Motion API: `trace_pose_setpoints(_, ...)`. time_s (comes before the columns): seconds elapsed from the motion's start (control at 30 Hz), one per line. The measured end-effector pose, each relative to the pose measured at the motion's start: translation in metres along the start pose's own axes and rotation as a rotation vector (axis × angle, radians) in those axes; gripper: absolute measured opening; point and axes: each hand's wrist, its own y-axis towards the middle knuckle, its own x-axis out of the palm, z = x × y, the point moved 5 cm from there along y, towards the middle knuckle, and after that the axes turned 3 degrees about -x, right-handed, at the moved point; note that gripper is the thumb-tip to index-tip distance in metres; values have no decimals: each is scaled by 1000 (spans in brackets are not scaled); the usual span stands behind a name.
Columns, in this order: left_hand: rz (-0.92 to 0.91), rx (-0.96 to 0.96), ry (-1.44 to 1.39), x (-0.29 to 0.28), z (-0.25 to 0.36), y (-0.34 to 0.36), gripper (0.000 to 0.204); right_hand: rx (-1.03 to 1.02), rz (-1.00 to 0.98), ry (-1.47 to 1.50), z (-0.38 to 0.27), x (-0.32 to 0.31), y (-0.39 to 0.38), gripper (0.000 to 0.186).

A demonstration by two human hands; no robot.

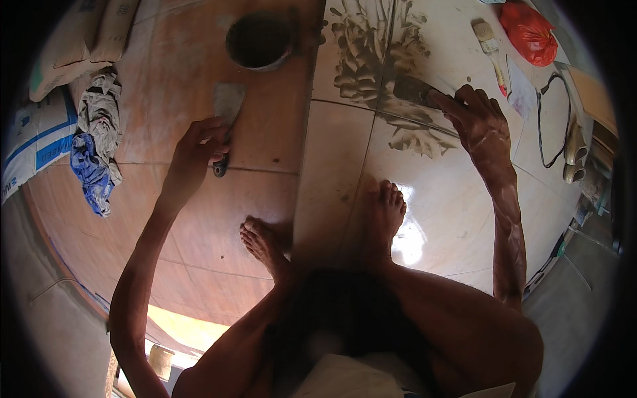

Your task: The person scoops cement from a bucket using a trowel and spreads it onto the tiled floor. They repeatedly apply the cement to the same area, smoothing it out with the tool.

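Observation:
My left hand [201,140] is closed at the neck and black handle of a putty knife [229,101], over the reddish-brown tiles; its flat blade points away from me. On the right, my right hand [479,119] grips a scraper [413,89] whose broad end is dark with paste. That end rests low over the pale tiles, at a joint between them. Around it, grey-brown paste [360,56] is smeared in overlapping streaks across the joints. My fingers hide most of the scraper's handle.
A dark bucket [260,41] stands at the far left-centre. Sacks [79,40] and crumpled cloths [99,126] lie at the left. A paintbrush [490,50], a red plastic bag [529,33] and a black cord [545,156] lie at the right. A raised edge [306,132] divides the floor between my bare feet.

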Motion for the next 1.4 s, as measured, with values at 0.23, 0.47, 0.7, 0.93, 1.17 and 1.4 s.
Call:
trace_pose_setpoints(0.23,-21,21,12,-2,-2,5,47,22,37,-13,10,-7,15,36)
trace_pose_setpoints(0.47,-28,6,30,5,6,2,48,-79,32,7,8,-2,36,34)
trace_pose_setpoints(0.7,-57,8,36,2,-4,3,49,-63,26,-6,13,1,37,34)
trace_pose_setpoints(0.93,-63,40,60,3,-1,7,52,-28,-16,23,10,-9,29,34)
trace_pose_setpoints(1.17,-49,33,63,4,2,2,54,27,-24,69,2,-9,16,35)
trace_pose_setpoints(1.4,-57,24,49,-2,-8,1,52,31,-36,41,-12,-18,15,41)
